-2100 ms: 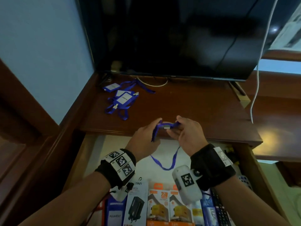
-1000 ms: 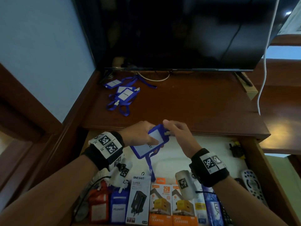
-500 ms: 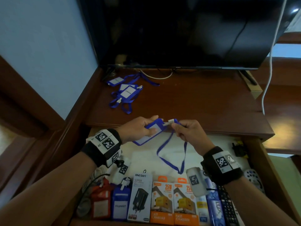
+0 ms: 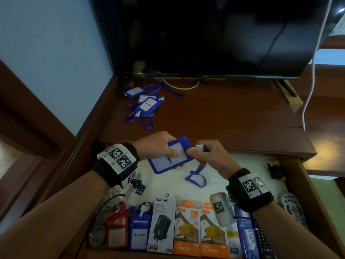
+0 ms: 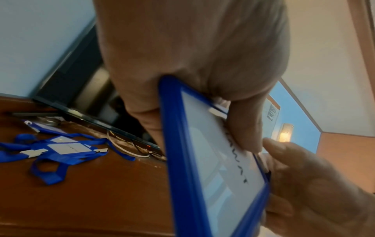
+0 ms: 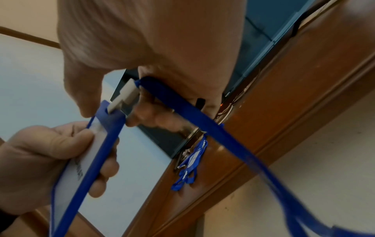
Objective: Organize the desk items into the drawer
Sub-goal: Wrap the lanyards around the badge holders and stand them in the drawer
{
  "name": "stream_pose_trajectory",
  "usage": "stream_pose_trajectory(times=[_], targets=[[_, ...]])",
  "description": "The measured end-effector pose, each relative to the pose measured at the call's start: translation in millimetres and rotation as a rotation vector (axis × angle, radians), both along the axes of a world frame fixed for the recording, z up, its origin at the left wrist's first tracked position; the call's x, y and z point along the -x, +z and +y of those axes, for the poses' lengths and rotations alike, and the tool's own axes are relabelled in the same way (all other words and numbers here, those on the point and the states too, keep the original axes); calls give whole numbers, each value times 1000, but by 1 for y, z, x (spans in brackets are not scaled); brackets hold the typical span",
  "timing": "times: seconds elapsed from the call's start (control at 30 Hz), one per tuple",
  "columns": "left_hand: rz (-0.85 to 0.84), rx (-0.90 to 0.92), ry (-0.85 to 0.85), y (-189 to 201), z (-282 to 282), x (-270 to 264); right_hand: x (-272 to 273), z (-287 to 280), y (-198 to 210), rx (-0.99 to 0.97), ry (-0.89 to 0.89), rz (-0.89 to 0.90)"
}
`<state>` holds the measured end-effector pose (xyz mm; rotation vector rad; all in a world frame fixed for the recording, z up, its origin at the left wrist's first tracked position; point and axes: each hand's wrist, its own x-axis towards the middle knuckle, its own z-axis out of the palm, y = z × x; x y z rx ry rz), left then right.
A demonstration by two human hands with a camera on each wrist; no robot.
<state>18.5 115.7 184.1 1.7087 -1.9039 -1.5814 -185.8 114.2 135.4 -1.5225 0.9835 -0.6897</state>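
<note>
Over the open drawer [image 4: 298,186], just past the front edge of the desk [image 4: 214,116], both hands are holding one blue badge holder [image 4: 166,157]. The left hand [image 4: 156,144] is gripping the holder by its top corner, with the thumb lying on the white card and the fingers curling behind it. The right hand [image 4: 209,152] is pinching the white clip [image 4: 199,147] at the top of the holder between thumb and fingers. The blue strap [image 4: 196,176] is hanging down from the clip and its loop is resting on the white drawer floor.

At the front edge of the drawer, a row of things is standing side by side: a red badge holder [image 4: 117,232], another blue one [image 4: 139,232], a black-and-white charger box [image 4: 162,223] and two orange charger boxes [image 4: 200,230]. A remote control [image 4: 294,208] is lying by the right wall of the drawer.

At the back left corner of the desk, a pile of blue badge holders [image 4: 144,105] is lying near the dark TV screen [image 4: 205,34].
</note>
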Motion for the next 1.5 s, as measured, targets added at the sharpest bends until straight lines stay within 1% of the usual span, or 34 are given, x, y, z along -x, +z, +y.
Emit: stream_pose_trajectory(times=[0.03, 0.1, 0.2, 0.23, 0.3, 0.43, 0.5, 0.6, 0.63, 0.7, 0.83, 0.9, 0.97, 1.07, 1.1, 1.13, 1.17, 1.23, 1.3, 1.4, 1.5], targets=[[42, -15, 29, -2, 0, -3, 0, 0, 0, -8, -10, -27], [186, -33, 131, -6, 1, -7, 0, 0, -1, -25, -70, -109], [480, -13, 389, -12, 5, -9, -4, -1, 2, -10, -191, -231], [562, -4, 467, -14, 6, -7, -7, -2, 2, 2, -222, -242], [673, 14, 594, -17, 6, -1, -16, -3, 4, 2, -244, -244], [783, 80, 810, -20, 6, 15, -35, 0, 2, -47, -222, -256], [844, 85, 865, -18, 8, 24, -44, 4, 1, -74, -174, -273], [900, 66, 928, -20, 13, 34, -51, 9, 0, -53, -115, -235], [910, 60, 935, -22, 15, 36, -51, 9, 0, -59, -101, -228], [869, 59, 941, -27, 15, 33, -50, 9, 2, -95, -59, -218], [785, 116, 883, -26, 8, 14, -45, 2, 9, -119, 55, -114], [691, 191, 759, -21, 1, -2, -43, -1, 16, -132, 99, -71], [521, 332, 532, -15, -6, -20, -40, -6, 19, -153, 141, -42], [120, 573, 93, -4, -12, -40, -40, -8, 22, -173, 217, -15], [11, 588, -13, 0, -13, -43, -40, -8, 24, -169, 257, 16], [-40, 520, -66, 4, -13, -45, -40, -8, 25, -163, 293, 41], [-41, 393, -81, 7, -12, -46, -39, -10, 26, -163, 317, 68], [22, 124, -85, 8, -10, -48, -38, -12, 27, -201, 367, 85], [53, 0, -71, 7, -6, -50, -37, -13, 26, -234, 396, 53], [117, -61, -36, -2, 0, -52, -36, -13, 23, -234, 357, 3], [193, -3, 79, -13, 5, -54, -36, -14, 14, -228, 240, -63]])
